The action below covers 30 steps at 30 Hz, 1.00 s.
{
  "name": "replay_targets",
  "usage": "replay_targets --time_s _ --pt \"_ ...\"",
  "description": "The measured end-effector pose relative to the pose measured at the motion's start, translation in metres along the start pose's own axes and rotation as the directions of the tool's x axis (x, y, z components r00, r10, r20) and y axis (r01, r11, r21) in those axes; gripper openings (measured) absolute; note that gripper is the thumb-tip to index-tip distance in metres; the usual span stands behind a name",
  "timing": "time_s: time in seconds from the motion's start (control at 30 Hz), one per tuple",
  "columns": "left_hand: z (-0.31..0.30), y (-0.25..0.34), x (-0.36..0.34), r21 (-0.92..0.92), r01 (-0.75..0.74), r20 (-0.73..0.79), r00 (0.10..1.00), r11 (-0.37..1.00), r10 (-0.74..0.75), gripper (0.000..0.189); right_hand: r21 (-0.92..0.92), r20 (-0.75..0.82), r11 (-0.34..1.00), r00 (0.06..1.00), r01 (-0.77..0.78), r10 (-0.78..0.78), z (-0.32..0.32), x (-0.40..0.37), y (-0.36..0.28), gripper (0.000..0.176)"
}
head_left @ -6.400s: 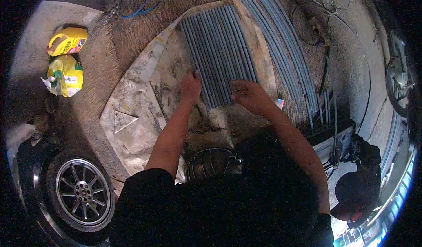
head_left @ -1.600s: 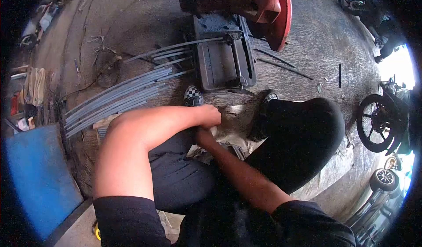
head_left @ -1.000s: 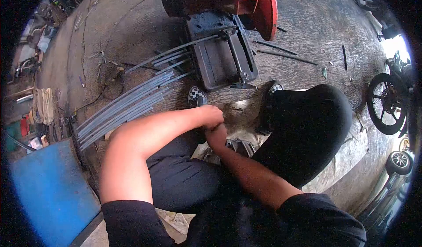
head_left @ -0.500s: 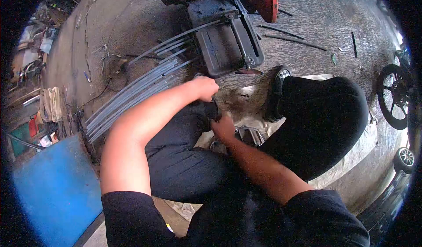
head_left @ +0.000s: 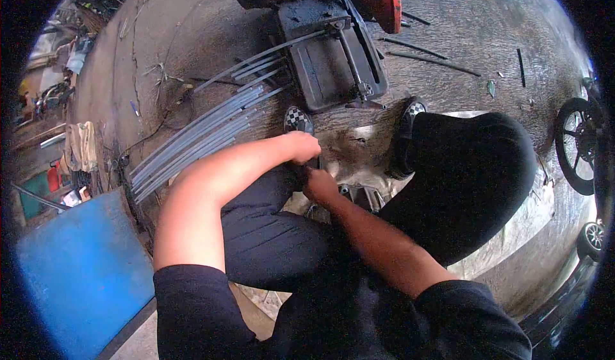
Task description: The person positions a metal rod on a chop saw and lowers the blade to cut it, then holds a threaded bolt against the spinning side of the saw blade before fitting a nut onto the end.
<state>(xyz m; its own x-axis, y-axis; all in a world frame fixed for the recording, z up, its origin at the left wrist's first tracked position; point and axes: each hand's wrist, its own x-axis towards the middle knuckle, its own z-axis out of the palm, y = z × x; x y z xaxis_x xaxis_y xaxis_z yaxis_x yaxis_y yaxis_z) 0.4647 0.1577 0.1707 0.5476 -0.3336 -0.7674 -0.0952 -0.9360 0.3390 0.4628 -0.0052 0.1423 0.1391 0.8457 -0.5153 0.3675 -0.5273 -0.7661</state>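
Observation:
My left hand (head_left: 301,147) is closed at the lower end of my black trouser leg (head_left: 259,184), just behind a checkered shoe (head_left: 298,117). Just below it my right hand (head_left: 320,187) is also closed, gripping what looks like the same dark trouser cuff. My fingers hide most of the cloth between them. Beneath my right wrist a metal part (head_left: 362,196) with openings lies on the floor, partly covered by my forearm.
A chop saw (head_left: 333,65) with a red guard stands ahead, a rod in its clamp. Grey rods (head_left: 205,139) lie to its left, dark rods (head_left: 435,63) to its right. A blue panel (head_left: 83,270) is at left, a black wheel (head_left: 573,145) at right.
My left hand has moved down toward my right hand, uncovering the checkered shoe toe. The gap between the hands has narrowed. My view has shifted slightly.

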Motion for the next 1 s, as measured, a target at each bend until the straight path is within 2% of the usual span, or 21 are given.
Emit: replay_targets --time_s 0.13,0.2,0.23,0.27,0.3,0.33,0.4,0.47,0.5,0.53,0.6,0.63,0.67,0.73,0.8,0.83,0.87,0.9,0.93,0.97,1.0 --pt "-0.002 0.013 0.008 -0.073 0.012 0.077 0.997 0.997 -0.007 0.022 -0.019 0.064 0.998 0.997 -0.052 0.053 -0.009 0.0 -0.009 0.029" --pt "-0.016 0.009 0.0 -0.073 0.051 0.086 0.995 0.996 -0.044 0.022 0.17 -0.21 0.968 0.953 -0.183 0.217 -0.007 0.001 -0.014 0.028" --pt "-0.023 0.007 -0.004 -0.074 0.085 0.106 0.991 0.994 -0.077 0.022 0.161 -0.211 0.971 0.955 -0.178 0.21 -0.007 0.008 -0.01 0.028" --pt "-0.012 -0.007 0.002 -0.156 0.099 0.0 0.995 0.983 -0.101 0.025 0.299 -0.336 0.949 0.919 -0.1 0.204 -0.007 0.018 -0.004 0.03" --pt "-0.018 -0.014 -0.002 -0.257 0.2 -0.025 0.977 0.945 -0.214 0.027 0.421 -0.455 0.907 0.865 -0.002 0.213 -0.009 0.029 -0.001 0.032" --pt "-0.024 -0.024 -0.005 -0.356 0.291 -0.038 0.945 0.888 -0.325 0.03 0.416 -0.456 0.909 0.865 0.003 0.207 -0.02 0.038 -0.008 0.032" --pt "-0.035 -0.053 -0.008 -0.396 0.218 -0.105 0.954 0.892 -0.28 0.03 0.522 -0.526 0.839 0.833 0.155 0.173 -0.045 0.057 -0.022 0.037" --pt "-0.042 -0.066 -0.015 -0.644 0.186 -0.296 0.835 0.742 -0.465 0.023 0.544 -0.572 0.812 0.802 0.212 0.173 -0.06 0.079 -0.03 0.035" --pt "-0.04 -0.074 -0.014 -0.719 0.139 -0.365 0.758 0.681 -0.541 0.028 0.567 -0.61 0.78 0.771 0.266 0.181 -0.069 0.089 -0.032 0.033" --pt "-0.045 -0.076 -0.016 -0.7 0.135 -0.452 0.676 0.701 -0.582 0.027 0.562 -0.614 0.783 0.769 0.267 0.178 -0.083 0.092 -0.038 0.033" --pt "-0.048 -0.085 -0.017 -0.676 0.174 -0.507 0.595 0.716 -0.623 0.026 0.423 -0.566 0.885 0.819 0.196 0.089 -0.11 0.099 -0.046 0.032" --pt "-0.057 -0.084 -0.021 -0.671 0.169 -0.515 0.594 0.722 -0.618 0.026 0.365 -0.559 0.925 0.82 0.109 0.124 -0.119 0.111 -0.041 0.033" --pt "-0.066 -0.083 -0.024 -0.649 0.219 -0.502 0.596 0.728 -0.627 0.024 0.18 -0.633 0.972 0.774 0.153 -0.005 -0.125 0.125 -0.029 0.031" --pt "-0.073 -0.089 -0.016 -0.631 0.261 -0.491 0.595 0.731 -0.636 0.023 -0.04 -0.575 0.999 0.818 -0.037 0.007 -0.159 0.12 -0.033 0.027" --pt "-0.069 -0.097 0.011 -0.748 0.243 -0.481 0.444 0.618 -0.756 0.019 -0.297 -0.726 0.954 0.659 -0.04 -0.198 -0.187 0.112 -0.015 0.027" --pt "-0.06 -0.103 0.036 -0.882 0.13 -0.375 0.388 0.453 -0.842 0.018 -0.096 -0.808 0.987 0.589 -0.131 0.0 -0.185 0.12 0.017 0.026" --pt "-0.044 -0.108 0.064 -0.931 0.033 -0.329 0.357 0.363 -0.875 0.019 0.116 -0.845 0.973 0.496 -0.199 0.202 -0.18 0.129 0.056 0.025" --pt "-0.036 -0.104 0.086 -0.935 -0.039 -0.35 0.275 0.353 -0.895 0.02 0.432 -0.631 0.872 0.615 -0.229 0.474 -0.189 0.122 0.083 0.025" --pt "-0.029 -0.098 0.103 -0.932 -0.114 -0.361 0.188 0.344 -0.914 0.021 0.679 -0.319 0.669 0.699 -0.303 0.64 -0.196 0.112 0.099 0.026" --pt "-0.022 -0.095 0.114 -0.938 -0.155 -0.337 0.208 0.31 -0.918 0.022 0.86 0.074 0.311 0.702 -0.405 0.708 -0.199 0.107 0.102 0.03" --pt "-0.015 -0.092 0.123 -0.943 -0.19 -0.314 0.232 0.274 -0.921 0.022 0.855 0.458 -0.093 0.66 -0.51 0.596 -0.2 0.102 0.103 0.033"
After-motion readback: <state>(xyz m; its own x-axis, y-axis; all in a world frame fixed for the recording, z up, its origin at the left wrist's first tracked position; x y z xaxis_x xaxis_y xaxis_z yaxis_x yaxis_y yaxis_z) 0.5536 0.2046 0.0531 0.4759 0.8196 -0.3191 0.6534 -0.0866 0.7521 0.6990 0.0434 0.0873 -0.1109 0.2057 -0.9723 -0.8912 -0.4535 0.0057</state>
